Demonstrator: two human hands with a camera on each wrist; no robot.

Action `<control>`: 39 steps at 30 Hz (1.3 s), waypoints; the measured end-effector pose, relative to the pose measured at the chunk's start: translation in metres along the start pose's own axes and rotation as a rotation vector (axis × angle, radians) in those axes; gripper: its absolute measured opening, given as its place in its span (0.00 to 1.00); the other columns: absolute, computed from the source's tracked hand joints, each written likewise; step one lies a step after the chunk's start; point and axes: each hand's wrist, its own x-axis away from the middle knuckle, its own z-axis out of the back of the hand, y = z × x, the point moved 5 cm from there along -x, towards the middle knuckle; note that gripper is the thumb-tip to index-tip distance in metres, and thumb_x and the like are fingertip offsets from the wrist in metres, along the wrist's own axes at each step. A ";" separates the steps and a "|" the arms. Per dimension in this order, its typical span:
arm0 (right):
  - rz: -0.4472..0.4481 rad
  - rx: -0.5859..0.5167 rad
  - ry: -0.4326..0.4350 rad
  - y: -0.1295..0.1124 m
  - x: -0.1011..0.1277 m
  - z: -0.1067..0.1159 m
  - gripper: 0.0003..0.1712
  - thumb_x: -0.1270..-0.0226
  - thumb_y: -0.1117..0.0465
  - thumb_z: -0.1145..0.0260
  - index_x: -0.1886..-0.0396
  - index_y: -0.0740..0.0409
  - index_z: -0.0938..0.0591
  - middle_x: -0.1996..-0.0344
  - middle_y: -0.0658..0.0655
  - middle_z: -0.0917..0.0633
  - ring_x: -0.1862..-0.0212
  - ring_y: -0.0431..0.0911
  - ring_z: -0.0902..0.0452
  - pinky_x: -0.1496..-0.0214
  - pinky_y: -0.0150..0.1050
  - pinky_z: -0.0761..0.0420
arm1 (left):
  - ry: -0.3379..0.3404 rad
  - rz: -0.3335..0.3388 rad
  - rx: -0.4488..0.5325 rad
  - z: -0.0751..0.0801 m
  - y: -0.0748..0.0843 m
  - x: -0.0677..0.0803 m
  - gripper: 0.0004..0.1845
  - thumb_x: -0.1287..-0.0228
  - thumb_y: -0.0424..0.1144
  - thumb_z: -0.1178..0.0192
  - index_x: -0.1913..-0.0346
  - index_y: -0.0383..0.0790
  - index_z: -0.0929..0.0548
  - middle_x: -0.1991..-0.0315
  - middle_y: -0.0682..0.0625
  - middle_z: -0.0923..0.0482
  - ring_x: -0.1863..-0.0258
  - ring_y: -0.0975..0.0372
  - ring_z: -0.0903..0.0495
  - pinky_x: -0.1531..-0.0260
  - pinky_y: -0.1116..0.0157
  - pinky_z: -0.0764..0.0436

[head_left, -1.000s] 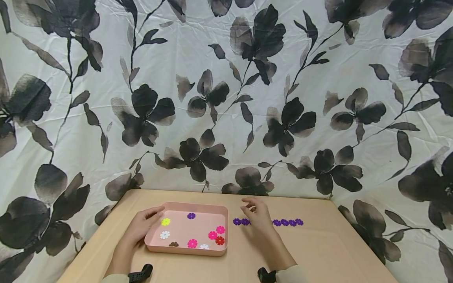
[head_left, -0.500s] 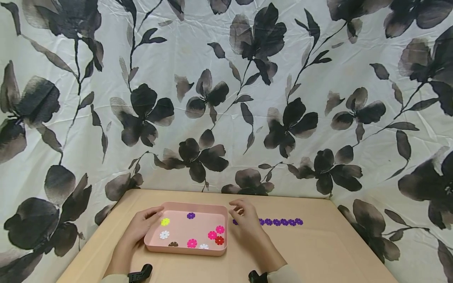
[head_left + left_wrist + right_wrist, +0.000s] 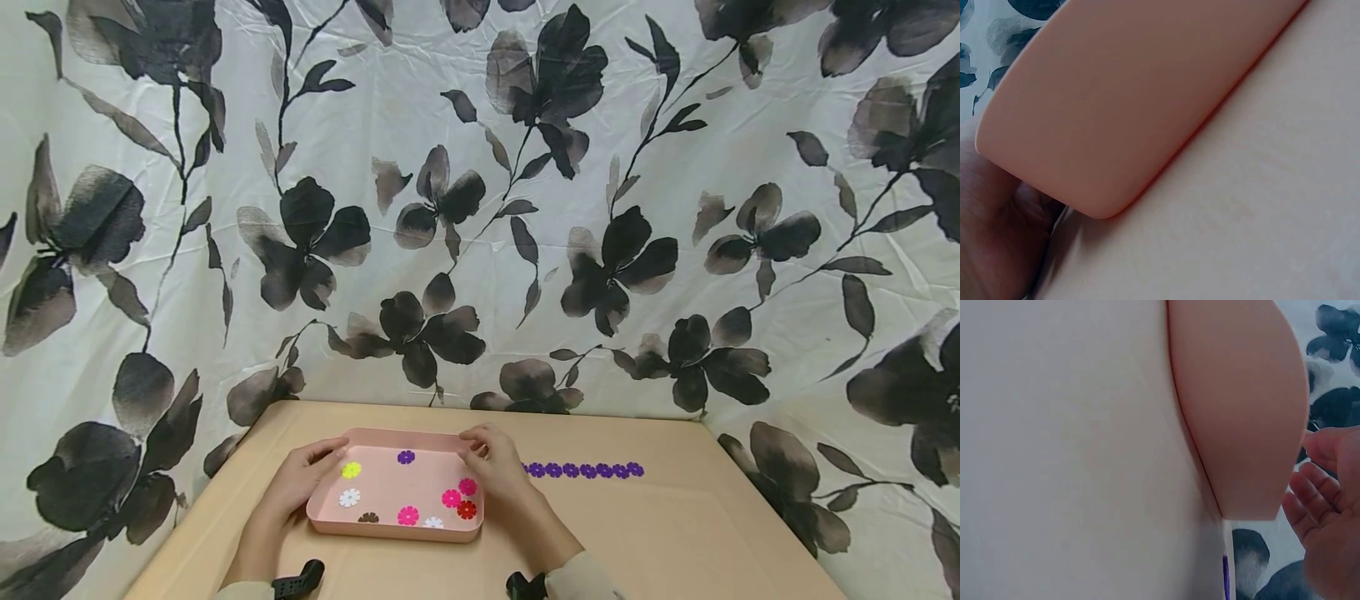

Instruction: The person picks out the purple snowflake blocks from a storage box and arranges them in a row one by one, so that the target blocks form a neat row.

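A pink tray (image 3: 390, 531) lies on the table with several small flower-shaped pieces in it. Inside are a purple flower (image 3: 406, 457), a yellow flower (image 3: 351, 470), a red flower (image 3: 466, 509), a brown flower (image 3: 368, 517), and some pink and white ones. At the tray's left side, my left hand (image 3: 294, 479) grips the rim. My right hand (image 3: 501, 467) is by the far right corner, fingers loosely bent over the rim. In the right wrist view, the right hand (image 3: 1329, 500) has nothing visible between its fingers; whether the thumb touches the rim is unclear.
Right of the tray, a row of purple flowers (image 3: 587, 471) runs across the tan table (image 3: 660, 533); my right hand hides its left end. Behind the table hangs a white cloth (image 3: 465, 100) with dark flower prints. Each wrist wears a black strap (image 3: 298, 581).
My right hand has moved left from above the purple row to the tray's right rim, uncovering more of the row. The left hand and the tray have stayed in place.
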 end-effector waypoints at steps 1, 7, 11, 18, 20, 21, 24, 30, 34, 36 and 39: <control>-0.001 0.005 -0.008 -0.001 -0.001 -0.002 0.13 0.29 0.63 0.29 0.47 0.55 0.12 0.52 0.58 0.16 0.57 0.45 0.22 0.57 0.30 0.17 | 0.000 -0.001 0.000 0.000 0.000 0.000 0.27 0.21 0.51 0.42 0.27 0.42 0.24 0.24 0.40 0.30 0.22 0.45 0.35 0.24 0.44 0.33; -0.009 0.064 -0.058 -0.002 -0.006 -0.017 0.15 0.29 0.61 0.28 0.46 0.57 0.12 0.53 0.52 0.17 0.58 0.42 0.25 0.57 0.30 0.19 | -0.004 0.003 0.022 0.000 0.001 0.000 0.28 0.21 0.51 0.42 0.26 0.42 0.24 0.24 0.41 0.31 0.22 0.45 0.36 0.24 0.44 0.34; 0.001 0.090 -0.076 -0.006 -0.008 -0.023 0.15 0.30 0.62 0.28 0.46 0.58 0.12 0.52 0.53 0.16 0.57 0.43 0.24 0.56 0.32 0.19 | -0.004 0.004 0.029 0.000 0.001 0.000 0.28 0.21 0.51 0.42 0.27 0.42 0.24 0.24 0.41 0.30 0.22 0.45 0.36 0.24 0.43 0.34; -0.019 0.132 -0.114 -0.010 -0.014 -0.036 0.15 0.30 0.61 0.28 0.45 0.57 0.12 0.52 0.54 0.16 0.58 0.42 0.24 0.58 0.30 0.20 | -0.010 0.010 0.031 0.000 0.000 -0.001 0.28 0.22 0.51 0.41 0.26 0.42 0.24 0.24 0.41 0.31 0.21 0.44 0.38 0.23 0.42 0.36; -0.021 0.146 -0.125 -0.011 -0.016 -0.040 0.16 0.30 0.61 0.28 0.44 0.56 0.12 0.52 0.54 0.16 0.58 0.41 0.24 0.58 0.30 0.20 | -0.012 0.011 0.030 0.000 0.000 -0.001 0.28 0.21 0.51 0.42 0.26 0.42 0.25 0.24 0.41 0.31 0.20 0.43 0.39 0.23 0.42 0.36; -0.022 0.152 -0.130 -0.011 -0.017 -0.042 0.16 0.29 0.61 0.28 0.44 0.56 0.12 0.51 0.54 0.16 0.58 0.41 0.25 0.58 0.29 0.20 | -0.012 0.010 0.032 0.000 0.000 -0.001 0.28 0.21 0.50 0.42 0.26 0.42 0.25 0.24 0.41 0.31 0.21 0.43 0.39 0.23 0.42 0.36; -0.015 0.170 -0.139 -0.014 -0.019 -0.046 0.16 0.30 0.61 0.28 0.45 0.55 0.12 0.51 0.54 0.16 0.57 0.42 0.23 0.59 0.29 0.20 | -0.011 0.009 0.034 0.000 0.000 -0.001 0.28 0.22 0.51 0.41 0.26 0.42 0.24 0.24 0.41 0.31 0.21 0.44 0.38 0.24 0.43 0.36; 0.005 0.249 -0.142 -0.023 -0.022 -0.053 0.15 0.31 0.59 0.27 0.46 0.52 0.11 0.53 0.50 0.15 0.56 0.45 0.21 0.58 0.31 0.23 | -0.012 0.012 0.036 0.000 0.002 0.000 0.28 0.22 0.51 0.41 0.27 0.42 0.24 0.23 0.40 0.31 0.21 0.44 0.37 0.24 0.43 0.35; -0.007 0.285 -0.158 -0.024 -0.024 -0.059 0.16 0.32 0.58 0.26 0.46 0.50 0.11 0.54 0.50 0.14 0.58 0.40 0.22 0.60 0.30 0.23 | -0.016 0.014 0.033 -0.001 0.002 0.000 0.27 0.21 0.50 0.42 0.26 0.41 0.24 0.23 0.40 0.32 0.21 0.44 0.38 0.24 0.42 0.36; -0.015 0.273 -0.169 -0.024 -0.025 -0.062 0.16 0.32 0.59 0.26 0.45 0.51 0.11 0.54 0.52 0.14 0.60 0.39 0.23 0.61 0.29 0.21 | -0.015 0.013 0.032 -0.001 0.002 0.001 0.27 0.21 0.50 0.42 0.27 0.41 0.24 0.23 0.40 0.32 0.21 0.44 0.38 0.24 0.42 0.35; -0.033 0.237 -0.190 -0.022 -0.025 -0.067 0.16 0.31 0.61 0.27 0.44 0.52 0.11 0.53 0.54 0.15 0.59 0.38 0.24 0.61 0.28 0.20 | -0.014 0.011 0.031 -0.001 0.002 0.001 0.27 0.21 0.50 0.42 0.27 0.42 0.24 0.23 0.40 0.31 0.22 0.44 0.37 0.24 0.43 0.35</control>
